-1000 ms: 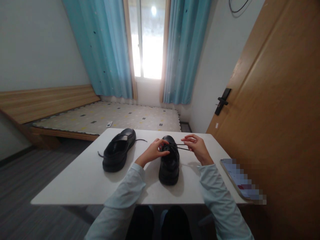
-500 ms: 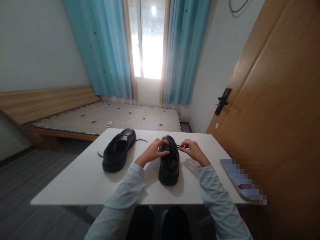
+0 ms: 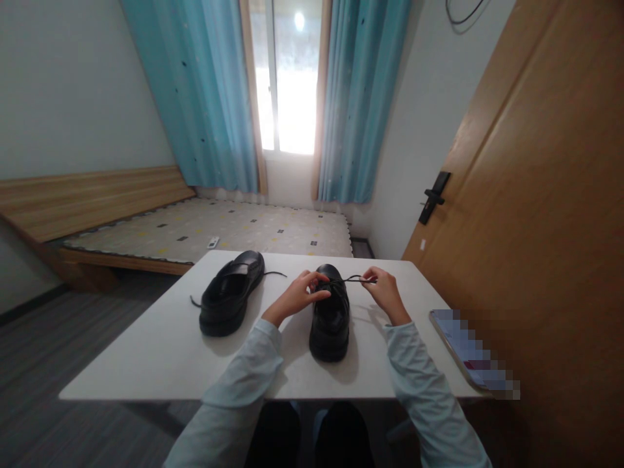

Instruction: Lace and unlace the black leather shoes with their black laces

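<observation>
A black lace-up shoe (image 3: 329,338) stands on the white table (image 3: 160,364) in front of me, its toe pointing away. My left hand (image 3: 305,292) is at the shoe's left side, fingers curled over the lacing; the fingertips are partly hidden against the dark leather, and they appear to grip the lace there. To the right of the shoe, my right hand (image 3: 381,287) pinches the black shoelace (image 3: 351,280), which runs taut and sideways from the lacing, with a small loop in it. A second black shoe (image 3: 224,311) rests farther left, its lace ends loose.
On the table's right edge lies a flat tablet-like object (image 3: 451,338), partly blurred out. Behind the table is a bed (image 3: 263,224) with a small white remote (image 3: 213,242) on it. A wooden door (image 3: 546,195) stands close on the right.
My right hand has moved a little to the right, drawing the shoelace out longer from the shoe. The left hand and both shoes have stayed in place.
</observation>
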`<state>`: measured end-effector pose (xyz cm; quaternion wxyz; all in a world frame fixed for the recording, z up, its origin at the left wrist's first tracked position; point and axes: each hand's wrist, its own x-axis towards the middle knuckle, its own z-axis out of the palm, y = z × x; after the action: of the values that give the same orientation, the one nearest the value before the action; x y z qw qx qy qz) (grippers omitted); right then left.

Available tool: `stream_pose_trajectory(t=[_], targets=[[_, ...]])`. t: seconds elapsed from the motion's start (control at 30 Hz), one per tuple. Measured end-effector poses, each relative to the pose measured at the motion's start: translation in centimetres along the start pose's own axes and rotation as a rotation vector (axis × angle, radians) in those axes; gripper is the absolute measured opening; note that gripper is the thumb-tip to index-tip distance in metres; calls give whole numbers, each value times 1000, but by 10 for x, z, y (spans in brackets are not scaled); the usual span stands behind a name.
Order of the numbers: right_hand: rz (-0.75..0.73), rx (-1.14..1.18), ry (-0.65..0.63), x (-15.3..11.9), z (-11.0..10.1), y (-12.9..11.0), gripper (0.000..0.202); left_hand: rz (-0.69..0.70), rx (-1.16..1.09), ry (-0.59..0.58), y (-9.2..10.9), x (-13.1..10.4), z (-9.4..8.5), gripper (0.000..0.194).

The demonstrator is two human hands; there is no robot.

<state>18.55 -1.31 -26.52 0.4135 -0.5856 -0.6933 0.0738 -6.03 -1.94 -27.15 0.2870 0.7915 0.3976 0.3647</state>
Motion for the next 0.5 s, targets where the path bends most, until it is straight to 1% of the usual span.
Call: stream_pose_trajectory(t=[0.07,0.17,0.27,0.37,0.5], targets=[[13,24,1,0,0,0,8,2,-10,30,0,1,0,28],[-18,53,-59,0,0,-1,5,-14,1,97,-1,2,-1,23],[-117,72,-163,-3,0,-7,21,-27,34,139,-2,2,-1,18],[-208,154,-283,-7,0,-14,35,-17,53,148,-5,2,-1,13],[-290,260,-375,-11,2,-22,35,-6,60,157,-7,3,0,13]])
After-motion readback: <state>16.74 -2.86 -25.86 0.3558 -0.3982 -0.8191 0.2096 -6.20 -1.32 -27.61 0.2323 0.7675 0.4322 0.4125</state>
